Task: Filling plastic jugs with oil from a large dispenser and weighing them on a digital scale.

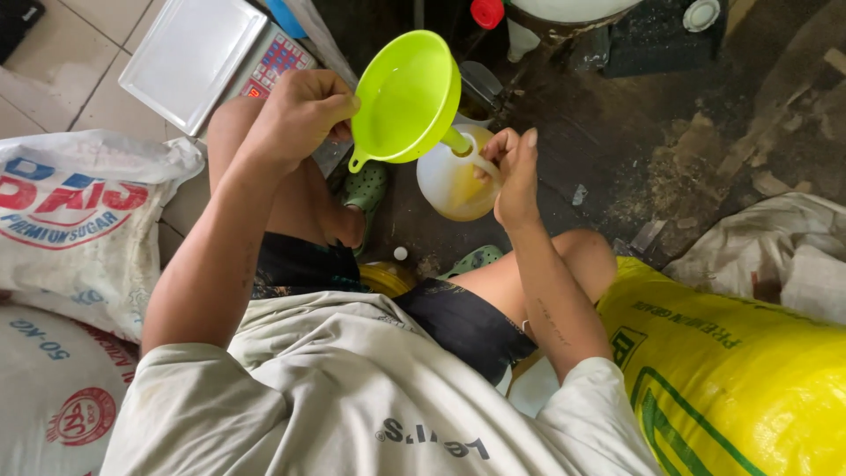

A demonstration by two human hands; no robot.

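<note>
Closest to the camera, a person in a pale, soft cotton shirt (352,397) and dark shorts crouches between bulging woven sacks: two white ones (75,220) on their left and a glossy yellow one (731,370) on their right, with a crumpled pale sack (775,256) beyond it. The left hand (295,115) has its fingers closed around the rim of a smooth, lime-green plastic funnel (407,97), holding it tilted so the wide round bowl faces the camera and the narrow spout points down toward the mouth of a jug. The bowl looks empty. The right hand (514,172) curls its fingers around the handle of that translucent white plastic jug (454,181), which stands on the dark, stained, gritty floor (634,150) between the person's green clogs (366,189) and holds a yellowish liquid. Farther off, at the left, a flat metal weighing scale (198,57) with a coloured keypad sits on pale floor tiles. At the far edge stand a red cap (486,12) and a large white container (573,11).
</note>
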